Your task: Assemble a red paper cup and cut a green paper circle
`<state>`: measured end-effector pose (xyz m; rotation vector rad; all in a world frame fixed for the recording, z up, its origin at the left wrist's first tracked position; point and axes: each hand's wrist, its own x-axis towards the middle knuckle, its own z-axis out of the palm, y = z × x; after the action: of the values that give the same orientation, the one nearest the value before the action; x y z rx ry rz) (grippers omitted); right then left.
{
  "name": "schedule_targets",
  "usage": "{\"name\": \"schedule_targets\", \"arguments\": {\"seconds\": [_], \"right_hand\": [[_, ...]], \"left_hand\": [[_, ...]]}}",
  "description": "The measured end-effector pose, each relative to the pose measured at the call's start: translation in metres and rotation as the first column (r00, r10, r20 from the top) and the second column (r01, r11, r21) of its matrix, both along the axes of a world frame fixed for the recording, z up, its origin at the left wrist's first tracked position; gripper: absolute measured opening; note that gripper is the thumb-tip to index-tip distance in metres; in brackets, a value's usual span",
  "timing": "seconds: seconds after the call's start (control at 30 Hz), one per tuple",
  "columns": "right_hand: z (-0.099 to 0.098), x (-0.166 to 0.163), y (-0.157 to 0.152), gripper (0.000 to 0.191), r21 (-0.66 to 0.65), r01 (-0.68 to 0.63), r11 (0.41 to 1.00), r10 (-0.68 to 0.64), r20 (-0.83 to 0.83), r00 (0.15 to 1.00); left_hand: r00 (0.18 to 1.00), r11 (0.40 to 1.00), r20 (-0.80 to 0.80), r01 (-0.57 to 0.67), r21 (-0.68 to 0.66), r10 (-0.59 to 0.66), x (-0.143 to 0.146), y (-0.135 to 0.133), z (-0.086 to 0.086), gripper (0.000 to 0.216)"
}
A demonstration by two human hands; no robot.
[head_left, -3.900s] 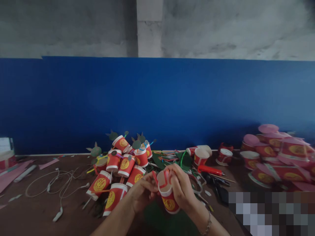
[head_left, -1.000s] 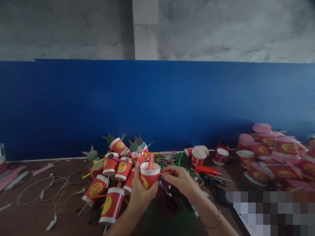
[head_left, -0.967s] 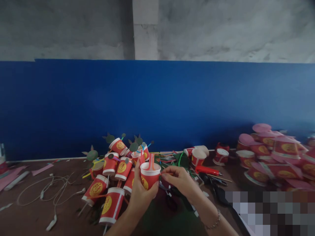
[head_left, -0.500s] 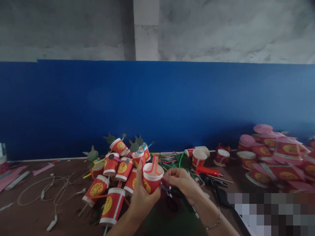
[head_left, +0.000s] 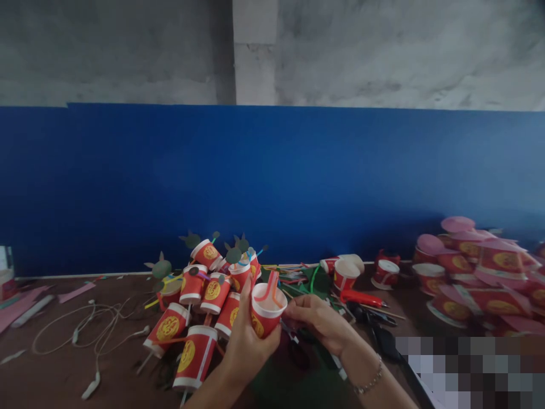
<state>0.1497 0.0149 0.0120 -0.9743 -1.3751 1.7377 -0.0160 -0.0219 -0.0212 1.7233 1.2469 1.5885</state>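
My left hand wraps around a red paper cup with a gold emblem and a white rim, held upright and tilted slightly right. A pink straw and an orange one stick up from inside it. My right hand, with a bracelet on the wrist, has its fingers pinched together against the cup's right side; what they pinch is too small to make out. Just left of the hands lies a heap of finished cups with straws and green paper shapes.
White earphones trail over the brown table at left. A red utility knife, black scissors, loose straws and plain cups lie right of the hands. Cups with pink lids are piled far right. A blue wall panel stands behind.
The cup moved from both hands low down to my left hand, upright and a little higher. In the last second it tilted slightly right and my right hand pressed closer to its side.
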Motion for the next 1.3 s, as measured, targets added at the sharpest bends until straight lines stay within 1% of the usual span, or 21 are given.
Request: {"name": "schedule_targets", "arguments": {"seconds": [0.2,0.37,0.47,0.6,0.67,0.73,0.8,0.9,0.97,1.0,1.07,1.1,1.17,1.2,1.23,1.3], "right_hand": [[0.003,0.004,0.0,0.039,0.035,-0.005,0.999,0.004,0.047,0.999],[-0.003,0.004,0.004,0.036,0.076,0.008,0.997,-0.017,0.121,0.993],[-0.004,0.006,0.007,0.035,0.071,0.051,0.996,-0.061,0.136,0.989],[0.002,0.009,0.007,0.043,0.051,0.155,0.987,-0.157,0.056,0.986],[0.007,0.008,0.005,0.04,0.058,0.19,0.98,-0.191,0.024,0.981],[0.012,0.006,0.002,0.034,0.106,0.196,0.975,-0.197,0.001,0.98],[0.015,0.003,-0.001,0.031,0.183,0.188,0.965,-0.19,-0.004,0.982],[0.017,0.002,-0.003,0.034,0.283,0.161,0.945,-0.178,0.035,0.983],[0.017,0.004,-0.004,0.037,0.29,0.103,0.951,-0.126,0.063,0.99],[0.017,0.007,-0.004,0.036,0.271,0.051,0.961,-0.075,0.077,0.994],[0.016,0.013,-0.003,0.037,0.186,-0.102,0.977,0.083,0.107,0.991],[0.016,0.016,-0.003,0.04,0.131,-0.188,0.973,0.173,0.121,0.978],[0.016,0.022,-0.003,0.043,0.029,-0.345,0.938,0.338,0.138,0.931],[0.016,0.024,-0.003,0.043,-0.005,-0.402,0.916,0.399,0.138,0.907],[0.016,0.026,-0.004,0.043,-0.029,-0.442,0.896,0.442,0.134,0.887],[0.016,0.027,-0.004,0.041,-0.049,-0.485,0.873,0.487,0.127,0.864]], "left_hand": [[0.998,0.998,-0.005,0.056,-0.021,-0.056,-0.001,0.0,-0.004,0.088],[0.996,0.995,-0.011,0.087,-0.051,-0.088,-0.001,0.001,-0.005,0.088],[0.998,0.994,0.01,0.068,-0.081,-0.067,-0.001,0.002,-0.002,0.089],[0.997,0.992,0.073,0.0,-0.129,0.01,0.001,0.003,0.004,0.088],[0.996,0.991,0.083,-0.011,-0.132,0.023,0.001,0.002,0.006,0.086],[0.996,0.989,0.092,0.026,-0.144,-0.012,0.002,0.001,0.007,0.086],[0.991,0.981,0.117,0.087,-0.171,-0.068,0.002,0.001,0.006,0.087],[0.981,0.968,0.141,0.156,-0.196,-0.13,0.0,0.003,0.004,0.089],[0.972,0.962,0.156,0.201,-0.186,-0.173,-0.001,0.003,0.001,0.091],[0.962,0.953,0.171,0.242,-0.182,-0.211,-0.002,0.003,0.0,0.093],[0.929,0.917,0.212,0.344,-0.202,-0.302,-0.004,0.001,-0.001,0.095],[0.91,0.892,0.231,0.395,-0.22,-0.346,-0.005,0.0,-0.001,0.096],[0.874,0.848,0.248,0.472,-0.239,-0.417,-0.006,-0.004,0.002,0.097],[0.86,0.832,0.25,0.5,-0.24,-0.445,-0.007,-0.005,0.004,0.098],[0.845,0.817,0.255,0.526,-0.237,-0.469,-0.007,-0.007,0.005,0.098],[0.816,0.782,0.271,0.572,-0.249,-0.51,-0.007,-0.008,0.008,0.099]]}}
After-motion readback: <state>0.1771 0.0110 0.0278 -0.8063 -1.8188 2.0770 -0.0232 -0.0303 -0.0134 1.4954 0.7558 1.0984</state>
